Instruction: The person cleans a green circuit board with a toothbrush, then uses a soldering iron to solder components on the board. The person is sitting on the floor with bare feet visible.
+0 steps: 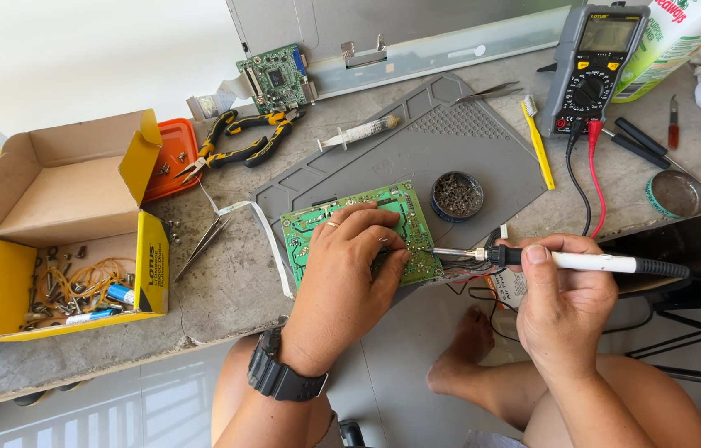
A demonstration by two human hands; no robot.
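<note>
Head view. Item: green rectangular printed circuit board point(305, 226), flat on the grey silicone mat point(450, 137) on the desk.
Left hand point(349, 261): fingers spread, pressing the board down.
Right hand point(562, 286): fingers pinching a white-handled soldering iron point(591, 263). Its long axis lies horizontal, tip pointing left at the board's right edge, just beside the left fingertips.
</note>
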